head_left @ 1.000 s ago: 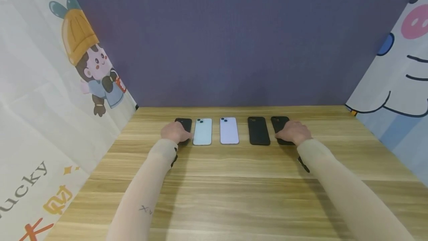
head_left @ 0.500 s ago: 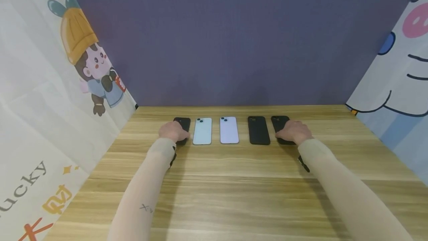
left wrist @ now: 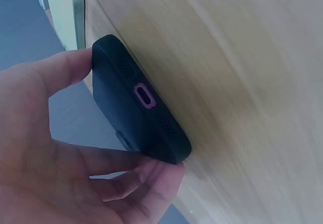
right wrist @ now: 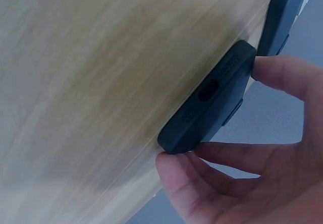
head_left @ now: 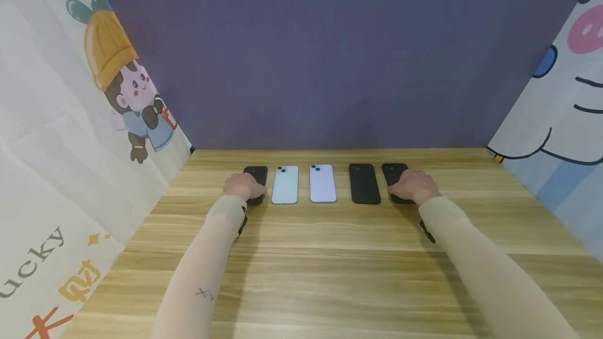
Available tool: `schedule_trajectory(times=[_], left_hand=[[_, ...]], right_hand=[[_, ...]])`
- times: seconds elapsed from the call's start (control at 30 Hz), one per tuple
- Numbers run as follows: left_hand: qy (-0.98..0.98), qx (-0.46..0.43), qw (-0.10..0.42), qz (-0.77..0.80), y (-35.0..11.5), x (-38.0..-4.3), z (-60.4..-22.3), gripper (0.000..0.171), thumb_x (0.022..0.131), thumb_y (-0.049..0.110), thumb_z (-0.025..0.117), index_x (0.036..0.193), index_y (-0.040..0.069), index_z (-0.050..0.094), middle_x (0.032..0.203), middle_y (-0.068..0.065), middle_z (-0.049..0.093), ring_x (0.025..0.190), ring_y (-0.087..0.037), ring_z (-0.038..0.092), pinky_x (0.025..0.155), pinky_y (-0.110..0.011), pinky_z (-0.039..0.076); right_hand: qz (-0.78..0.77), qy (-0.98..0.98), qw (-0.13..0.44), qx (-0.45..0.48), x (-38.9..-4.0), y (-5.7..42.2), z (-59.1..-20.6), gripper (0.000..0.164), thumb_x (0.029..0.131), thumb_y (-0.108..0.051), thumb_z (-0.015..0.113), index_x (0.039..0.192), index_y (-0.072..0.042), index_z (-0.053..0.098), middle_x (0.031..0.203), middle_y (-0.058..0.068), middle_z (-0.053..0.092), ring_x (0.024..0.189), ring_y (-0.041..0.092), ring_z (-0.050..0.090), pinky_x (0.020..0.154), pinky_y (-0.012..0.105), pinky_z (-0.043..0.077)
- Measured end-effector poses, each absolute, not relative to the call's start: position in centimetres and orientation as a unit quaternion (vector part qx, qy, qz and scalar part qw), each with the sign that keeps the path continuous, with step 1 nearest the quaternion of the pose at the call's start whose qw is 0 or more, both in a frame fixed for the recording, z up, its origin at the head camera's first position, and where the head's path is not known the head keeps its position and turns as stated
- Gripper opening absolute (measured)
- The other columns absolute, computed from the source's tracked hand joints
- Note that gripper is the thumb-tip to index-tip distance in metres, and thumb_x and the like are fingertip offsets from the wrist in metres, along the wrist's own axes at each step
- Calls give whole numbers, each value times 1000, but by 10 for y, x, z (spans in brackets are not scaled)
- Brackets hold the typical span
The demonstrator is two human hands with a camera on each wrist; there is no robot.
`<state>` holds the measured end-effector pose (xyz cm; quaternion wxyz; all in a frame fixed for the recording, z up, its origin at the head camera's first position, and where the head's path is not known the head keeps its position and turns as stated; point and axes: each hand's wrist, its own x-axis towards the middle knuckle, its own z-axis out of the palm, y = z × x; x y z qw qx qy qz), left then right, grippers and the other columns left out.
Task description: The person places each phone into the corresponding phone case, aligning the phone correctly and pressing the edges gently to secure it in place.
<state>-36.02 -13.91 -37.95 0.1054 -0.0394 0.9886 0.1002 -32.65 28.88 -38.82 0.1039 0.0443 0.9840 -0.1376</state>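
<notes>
Side by side on the wooden table lies a row of several phones, camera side up. At its left end, my left hand (head_left: 244,186) pinches a black phone (left wrist: 118,103) by its long edges, thumb on one side and fingers on the other. The black phone (right wrist: 209,100) at the right end sits between the thumb and fingers of my right hand (head_left: 415,186), gripped the same way. Between them are a pale mint phone (head_left: 285,185), a lilac phone (head_left: 323,184) and another black phone (head_left: 365,184). My palms hide parts of the two outer phones in the head view.
A dark blue-grey panel (head_left: 301,56) rises behind the table's far edge. White printed curtains (head_left: 42,119) hang at the left and right. The wood tabletop (head_left: 330,276) stretches from the phones toward me.
My left hand has slid slightly left with its black phone, widening the gap to the mint phone. The right hand keeps its place on its phone.
</notes>
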Motion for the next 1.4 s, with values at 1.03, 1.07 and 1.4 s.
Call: schedule_trajectory(times=[1.03, 1.07, 1.4], left_hand=[[995, -11, 63, 79, -134, -361, -383, 63, 95, 41, 62, 131, -10, 60, 139, -36, 48, 128, -51, 47, 103, -55, 45], [995, -7, 61, 85, -132, -362, -382, 59, 94, 37, 61, 129, -10, 61, 139, -37, 48, 127, -51, 47, 101, -56, 47], [986, 22, 67, 151, -107, -365, -381, 35, 100, 35, 56, 77, 9, 57, 71, -7, 51, 60, -21, 47, 54, -34, 40]], right_hand=[[-126, 984, 117, 53, -329, 288, -388, 60, 95, -48, 59, 116, 8, 67, 122, 40, 55, 91, 44, 61, 70, 51, 53], [-126, 984, 117, 53, -329, 288, -388, 60, 95, -48, 58, 116, 8, 67, 122, 40, 55, 91, 44, 61, 70, 52, 53], [-125, 985, 110, 48, -328, 289, -389, 67, 95, -48, 57, 124, 11, 62, 131, 45, 46, 108, 55, 55, 82, 60, 51]])
